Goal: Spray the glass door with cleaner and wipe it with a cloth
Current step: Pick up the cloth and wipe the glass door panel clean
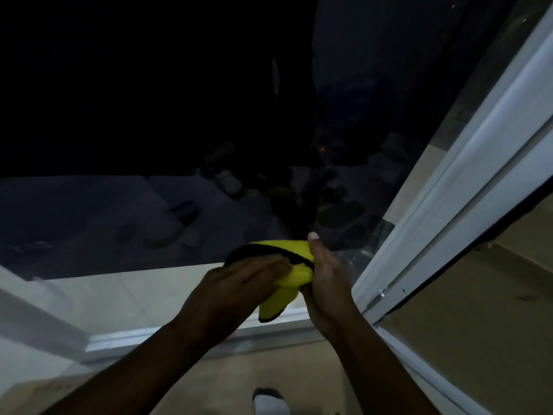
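A yellow cloth with a black edge (285,283) is bunched between both my hands, low in front of the glass door (179,115). My left hand (239,280) grips the cloth from the left, fingers curled over its black edge. My right hand (324,280) holds it from the right, thumb raised above the fold. The glass is dark, with night outside behind it. No spray bottle is in view.
The door's white frame (466,181) runs diagonally on the right, its bottom rail (149,336) crossing below my hands. Several shoes (230,182) lie on the dim ground outside. A foot in a white sock (270,399) stands on the beige floor.
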The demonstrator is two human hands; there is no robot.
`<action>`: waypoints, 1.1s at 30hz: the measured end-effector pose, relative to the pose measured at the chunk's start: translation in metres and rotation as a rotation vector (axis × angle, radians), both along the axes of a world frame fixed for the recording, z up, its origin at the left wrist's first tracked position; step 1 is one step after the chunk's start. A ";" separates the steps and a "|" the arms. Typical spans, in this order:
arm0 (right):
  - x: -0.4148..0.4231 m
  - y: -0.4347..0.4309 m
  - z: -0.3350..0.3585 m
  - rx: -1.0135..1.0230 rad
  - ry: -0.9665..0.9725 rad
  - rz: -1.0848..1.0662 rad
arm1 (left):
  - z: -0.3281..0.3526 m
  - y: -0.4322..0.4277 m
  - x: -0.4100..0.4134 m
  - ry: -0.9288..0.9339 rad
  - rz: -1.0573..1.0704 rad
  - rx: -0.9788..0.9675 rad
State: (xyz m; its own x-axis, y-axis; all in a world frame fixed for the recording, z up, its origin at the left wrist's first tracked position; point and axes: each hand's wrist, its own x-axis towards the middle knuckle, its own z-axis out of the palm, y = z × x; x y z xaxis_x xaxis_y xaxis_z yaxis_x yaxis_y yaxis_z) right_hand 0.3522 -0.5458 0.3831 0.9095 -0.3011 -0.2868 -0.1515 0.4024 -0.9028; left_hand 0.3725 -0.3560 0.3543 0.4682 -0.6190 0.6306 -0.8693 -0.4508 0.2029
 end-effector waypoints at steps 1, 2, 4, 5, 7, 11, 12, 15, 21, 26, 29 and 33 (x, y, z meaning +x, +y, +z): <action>-0.001 -0.003 0.000 0.050 0.018 0.001 | 0.001 -0.003 0.001 -0.062 0.025 -0.001; -0.002 -0.005 -0.001 0.081 0.041 0.020 | 0.007 -0.005 0.000 -0.094 0.051 -0.010; -0.005 -0.004 -0.003 0.137 0.079 0.069 | 0.015 -0.013 -0.008 -0.047 0.178 -0.037; -0.007 -0.003 -0.004 0.172 0.101 0.086 | 0.014 -0.017 -0.011 0.049 0.257 -0.068; -0.010 -0.003 -0.005 0.240 0.123 0.095 | 0.008 -0.028 -0.015 0.359 0.402 -0.124; -0.012 -0.004 -0.013 0.157 0.069 0.110 | 0.002 -0.053 -0.019 1.197 0.002 -0.490; -0.012 -0.004 -0.016 0.081 0.058 0.116 | 0.003 -0.056 -0.024 1.341 -0.052 -0.602; -0.014 -0.008 -0.025 -0.145 0.015 0.106 | 0.000 -0.068 -0.036 1.554 0.230 -0.826; -0.015 -0.030 -0.035 -0.363 -0.015 -0.217 | -0.009 -0.074 -0.024 1.169 0.780 -1.301; 0.004 -0.050 -0.036 -0.449 -0.076 -0.500 | -0.001 -0.099 -0.015 0.993 0.734 -1.389; 0.013 -0.056 -0.038 -0.459 -0.079 -0.474 | -0.023 -0.111 -0.009 0.790 0.752 -1.164; 0.017 -0.061 -0.043 -0.476 -0.100 -0.462 | -0.036 -0.129 -0.006 0.731 0.723 -1.108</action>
State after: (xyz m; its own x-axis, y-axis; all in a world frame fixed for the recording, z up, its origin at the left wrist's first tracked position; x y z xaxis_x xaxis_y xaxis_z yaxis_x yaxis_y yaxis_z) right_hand 0.3692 -0.6065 0.3397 0.6720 -0.7387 0.0523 0.0345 -0.0394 -0.9986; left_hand 0.3667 -0.4853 0.3179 0.8627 0.4934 0.1112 -0.0945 -0.0589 0.9938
